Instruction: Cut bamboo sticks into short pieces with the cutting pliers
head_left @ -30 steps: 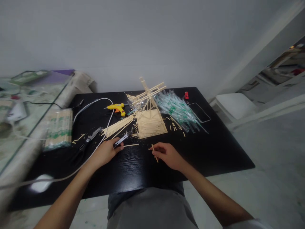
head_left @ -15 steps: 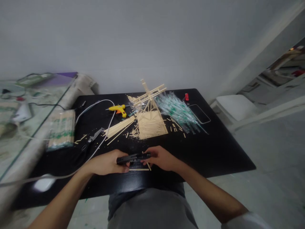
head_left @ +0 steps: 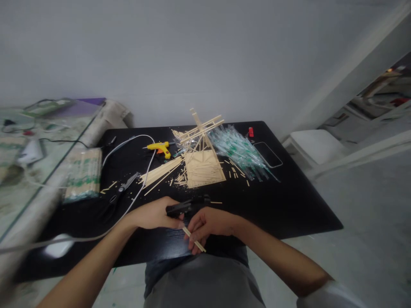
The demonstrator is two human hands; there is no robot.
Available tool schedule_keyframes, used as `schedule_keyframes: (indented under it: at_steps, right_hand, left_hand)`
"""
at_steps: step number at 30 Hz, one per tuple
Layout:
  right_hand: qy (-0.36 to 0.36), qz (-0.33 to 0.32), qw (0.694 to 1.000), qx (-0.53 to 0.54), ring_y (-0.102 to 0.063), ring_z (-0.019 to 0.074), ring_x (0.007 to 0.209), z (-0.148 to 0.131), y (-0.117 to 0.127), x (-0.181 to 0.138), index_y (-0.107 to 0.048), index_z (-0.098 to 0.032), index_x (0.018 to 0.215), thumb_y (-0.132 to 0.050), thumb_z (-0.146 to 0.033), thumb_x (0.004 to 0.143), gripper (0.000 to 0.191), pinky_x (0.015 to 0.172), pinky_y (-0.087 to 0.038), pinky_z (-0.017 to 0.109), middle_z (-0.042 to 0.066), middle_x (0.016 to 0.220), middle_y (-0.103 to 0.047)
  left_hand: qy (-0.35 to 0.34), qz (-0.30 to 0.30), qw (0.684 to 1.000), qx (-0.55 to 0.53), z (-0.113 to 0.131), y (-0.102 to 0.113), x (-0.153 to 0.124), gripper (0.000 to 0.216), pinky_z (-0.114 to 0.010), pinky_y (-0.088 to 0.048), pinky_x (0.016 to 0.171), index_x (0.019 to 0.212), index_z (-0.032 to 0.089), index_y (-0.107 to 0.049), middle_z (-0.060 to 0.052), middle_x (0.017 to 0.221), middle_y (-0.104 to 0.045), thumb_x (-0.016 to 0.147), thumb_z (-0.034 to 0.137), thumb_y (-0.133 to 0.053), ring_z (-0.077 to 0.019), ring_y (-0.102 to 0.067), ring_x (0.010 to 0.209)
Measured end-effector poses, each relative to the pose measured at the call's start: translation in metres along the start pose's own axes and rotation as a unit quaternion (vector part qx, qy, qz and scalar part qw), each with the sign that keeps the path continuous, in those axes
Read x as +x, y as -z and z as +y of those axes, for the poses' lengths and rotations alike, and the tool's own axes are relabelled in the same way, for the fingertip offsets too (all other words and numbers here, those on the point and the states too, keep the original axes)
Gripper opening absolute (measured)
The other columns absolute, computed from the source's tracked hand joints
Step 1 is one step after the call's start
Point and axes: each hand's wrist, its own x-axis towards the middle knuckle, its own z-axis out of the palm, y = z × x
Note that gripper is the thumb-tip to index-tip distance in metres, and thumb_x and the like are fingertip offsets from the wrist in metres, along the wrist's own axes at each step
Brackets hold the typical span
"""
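Head cam: L hand (head_left: pixel 157 214) closed round a dark tool (head_left: pixel 176 209) over the near part of the black tabletop (head_left: pixel 272 205) — long axis approx. L to R, far end tilted slightly up-scene; blurry, can't tell exact type. R hand (head_left: pixel 208 224) pinches short pale sticks (head_left: pixel 199 246) near the tabletop's near edge — thin, straight, side by side, axis far-left to near-right. Stick frame (head_left: pixel 202 128) stands farther off, approx. ctr.
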Motion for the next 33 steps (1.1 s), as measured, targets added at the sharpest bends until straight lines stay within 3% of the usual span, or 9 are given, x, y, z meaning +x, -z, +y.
schedule_keyframes:
  at_steps: [5, 9, 11, 14, 17, 25, 33]
  right_hand:
    - [0.116, 0.141, 0.983, 0.007, -0.075, 0.0191, 0.071, 0.006, 0.006, 0.005, -0.074, -0.012, 0.086, -0.095, -0.045, 0.06, 0.047, 0.07, -0.059, 0.032, 0.007, 0.078, -0.077]
    - [0.186, 0.22, 0.957, -0.044, -0.073, 0.0187, 0.073, 0.009, 0.01, 0.012, -0.074, -0.013, 0.083, -0.092, -0.048, 0.064, 0.044, 0.072, -0.057, 0.032, 0.006, 0.076, -0.076]
    - [0.215, 0.249, 0.94, -0.093, -0.071, 0.0176, 0.072, 0.008, 0.01, 0.014, -0.074, -0.015, 0.08, -0.09, -0.048, 0.067, 0.039, 0.074, -0.055, 0.032, 0.004, 0.075, -0.076]
    - [0.252, 0.288, 0.909, -0.165, -0.069, 0.0171, 0.074, 0.005, 0.008, 0.013, -0.074, -0.017, 0.08, -0.084, -0.043, 0.076, 0.029, 0.078, -0.053, 0.031, 0.002, 0.078, -0.076]
    - [0.276, 0.312, 0.877, -0.24, -0.069, 0.0174, 0.078, 0.006, 0.007, 0.011, -0.076, -0.018, 0.085, -0.075, -0.035, 0.085, 0.018, 0.08, -0.052, 0.029, 0.001, 0.082, -0.076]
    - [0.301, 0.333, 0.807, -0.384, -0.072, 0.0208, 0.081, 0.017, 0.014, 0.012, -0.079, -0.022, 0.089, -0.071, -0.029, 0.091, 0.011, 0.081, -0.053, 0.03, 0.002, 0.088, -0.079]
    - [0.312, 0.309, 0.77, -0.463, -0.075, 0.0211, 0.085, 0.019, 0.015, 0.013, -0.078, -0.021, 0.091, -0.067, -0.025, 0.096, 0.012, 0.084, -0.054, 0.029, 0.005, 0.093, -0.081]
  left_hand:
    - [0.032, 0.206, 0.972, -0.113, -0.008, -0.007, 0.007, 0.036, -0.021, -0.035, 0.044, 0.094, 0.015, -0.073, 0.0, 0.068, -0.067, 0.08, 0.048, -0.073, -0.0075, -0.045, 0.046]
    - [0.021, 0.299, 0.946, -0.12, -0.006, -0.016, 0.013, 0.038, -0.022, -0.035, 0.044, 0.096, 0.015, -0.075, 0.002, 0.061, -0.064, 0.077, 0.048, -0.077, -0.0073, -0.043, 0.043]
    - [0.01, 0.318, 0.944, -0.089, -0.003, -0.022, 0.015, 0.035, -0.023, -0.04, 0.048, 0.095, 0.016, -0.076, 0.002, 0.06, -0.064, 0.078, 0.047, -0.077, -0.0096, -0.049, 0.047]
    - [-0.053, 0.335, 0.941, -0.022, 0.003, -0.029, 0.016, 0.027, -0.027, -0.052, 0.067, 0.092, 0.017, -0.076, -0.002, 0.08, -0.074, 0.086, 0.043, -0.072, -0.015, -0.066, 0.069]
    - [-0.107, 0.337, 0.934, 0.045, 0.006, -0.035, 0.014, 0.023, -0.03, -0.054, 0.08, 0.092, 0.018, -0.075, -0.004, 0.091, -0.076, 0.091, 0.04, -0.068, -0.0177, -0.07, 0.084]
    - [-0.176, 0.359, 0.911, 0.101, -0.008, -0.052, 0.009, 0.015, -0.028, -0.054, 0.078, 0.096, 0.019, -0.073, -0.005, 0.092, -0.075, 0.096, 0.031, -0.063, -0.0166, -0.069, 0.083]
    - [-0.189, 0.38, 0.9, 0.098, -0.018, -0.062, 0.005, 0.016, -0.029, -0.056, 0.078, 0.097, 0.021, -0.076, -0.006, 0.093, -0.075, 0.096, 0.03, -0.063, -0.0176, -0.07, 0.083]
